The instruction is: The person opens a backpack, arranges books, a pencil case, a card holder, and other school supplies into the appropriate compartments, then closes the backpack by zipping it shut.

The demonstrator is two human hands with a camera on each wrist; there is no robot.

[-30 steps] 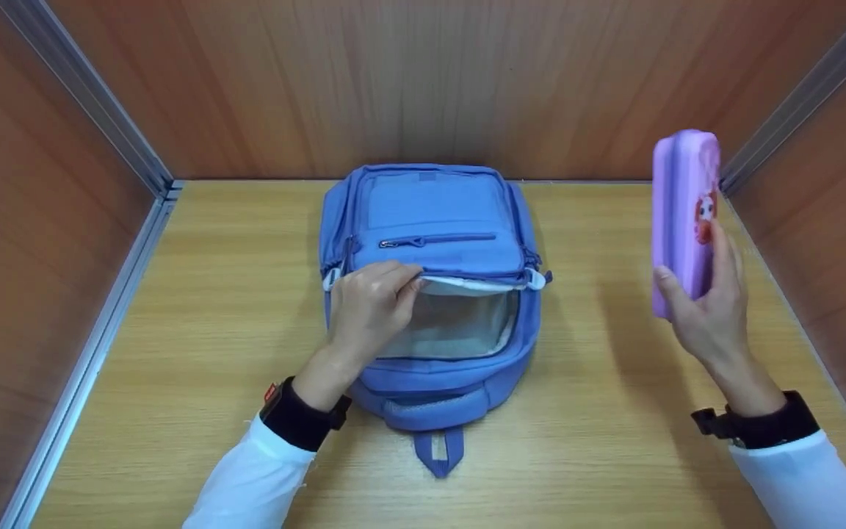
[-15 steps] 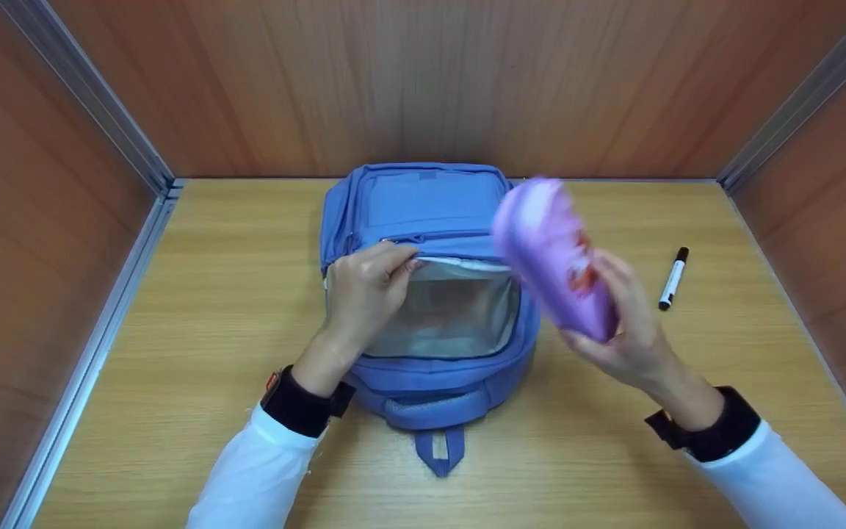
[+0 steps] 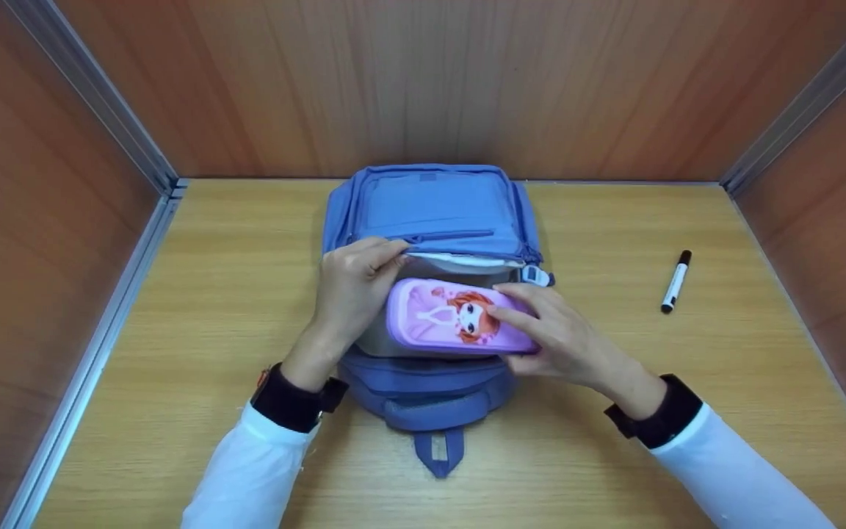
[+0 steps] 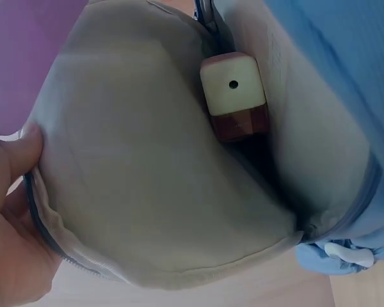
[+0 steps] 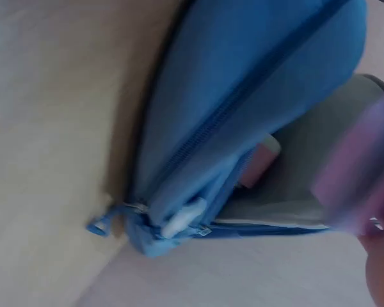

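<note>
A blue backpack (image 3: 430,202) lies on the table with its main compartment unzipped and gaping. My left hand (image 3: 349,286) pinches the upper edge of the opening and holds it up. Over that opening, my right hand (image 3: 566,338) grips a purple pencil case (image 3: 427,316) by its right end, its red-haired cartoon picture facing up. In the left wrist view, a small cream and dark-red box with a round hole (image 4: 233,93), resembling a pencil sharpener, sits inside the grey-lined compartment. The pencil case (image 5: 358,173) is blurred in the right wrist view.
A black-and-white marker (image 3: 676,283) lies on the wooden table (image 3: 232,294), right of the backpack. Wood-grain panels (image 3: 430,88) with metal edge strips close off the back and both sides. The backpack's carry handle (image 3: 449,411) faces the near side.
My right hand has brought the pencil case leftward from the right side to the backpack's opening, turning it nearly level. The marker has come into sight. My left hand has raised the edge slightly.
</note>
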